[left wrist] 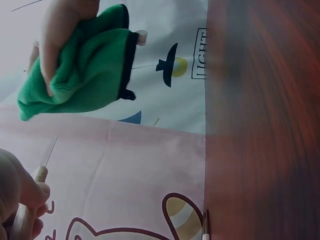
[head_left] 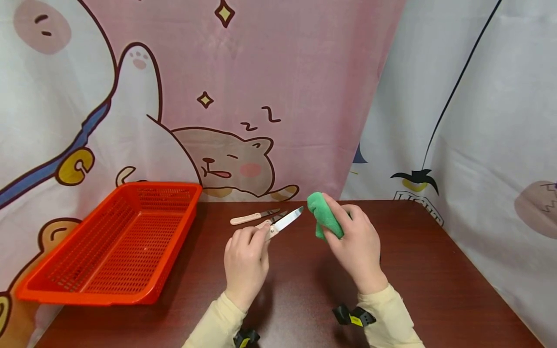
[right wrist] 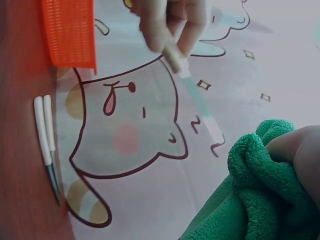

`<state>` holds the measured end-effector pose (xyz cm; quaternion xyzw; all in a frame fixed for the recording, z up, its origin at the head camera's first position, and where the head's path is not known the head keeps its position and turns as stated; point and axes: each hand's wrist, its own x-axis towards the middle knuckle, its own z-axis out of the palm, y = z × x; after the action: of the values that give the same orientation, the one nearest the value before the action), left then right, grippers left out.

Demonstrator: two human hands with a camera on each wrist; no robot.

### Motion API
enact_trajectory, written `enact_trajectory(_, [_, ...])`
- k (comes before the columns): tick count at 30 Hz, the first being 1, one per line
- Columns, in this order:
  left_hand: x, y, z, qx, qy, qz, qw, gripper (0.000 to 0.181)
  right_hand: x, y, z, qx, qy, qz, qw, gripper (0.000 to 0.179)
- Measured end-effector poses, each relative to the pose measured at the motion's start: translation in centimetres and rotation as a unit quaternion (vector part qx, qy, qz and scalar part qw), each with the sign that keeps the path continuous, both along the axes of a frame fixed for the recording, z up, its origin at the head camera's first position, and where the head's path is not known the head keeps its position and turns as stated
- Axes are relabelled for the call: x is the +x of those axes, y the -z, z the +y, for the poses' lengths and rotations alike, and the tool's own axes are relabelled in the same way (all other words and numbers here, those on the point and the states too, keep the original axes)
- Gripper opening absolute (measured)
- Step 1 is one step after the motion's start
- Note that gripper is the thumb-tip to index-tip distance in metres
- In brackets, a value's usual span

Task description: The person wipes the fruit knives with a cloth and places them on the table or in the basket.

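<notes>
Holding knife [head_left: 286, 222], cloth [head_left: 324, 216]; "LIGHT" backdrop [head_left: 418, 207]

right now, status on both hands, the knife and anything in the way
Left hand grips knife; right hand grips green cloth. Knife and cloth apart, nothing visible between. Two other knives on table, beyond left hand.

Left grip [head_left: 245, 258] and right grip [head_left: 358, 244] hover apart, both curled.
</notes>
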<state>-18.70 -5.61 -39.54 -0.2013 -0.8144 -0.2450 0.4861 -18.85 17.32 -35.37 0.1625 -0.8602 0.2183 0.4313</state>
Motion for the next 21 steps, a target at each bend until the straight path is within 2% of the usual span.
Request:
enact_trajectory(4, [-0.1,0.0,0.0,0.002,0.002,-0.001,1.0,0.029,0.5,-0.4,-0.4,-0.006,-0.013,0.009,0.9999,0.069])
enact_trajectory(8, [-0.1,0.0,0.0,0.005,0.004,-0.005,1.0,0.032,0.8,-0.3,-1.3,0.012,-0.033,0.014,0.9993,0.07])
enact_trajectory(12, [-0.1,0.1,0.0,0.005,0.003,-0.007,1.0,0.034,0.8,0.2,-2.4,0.035,-0.056,0.014,0.9977,0.071])
enact_trajectory(21, [0.0,0.2,-0.1,0.005,0.0,-0.01,0.9999,0.036,0.9,1.5,-4.1,0.052,-0.087,0.018,0.9947,0.074])
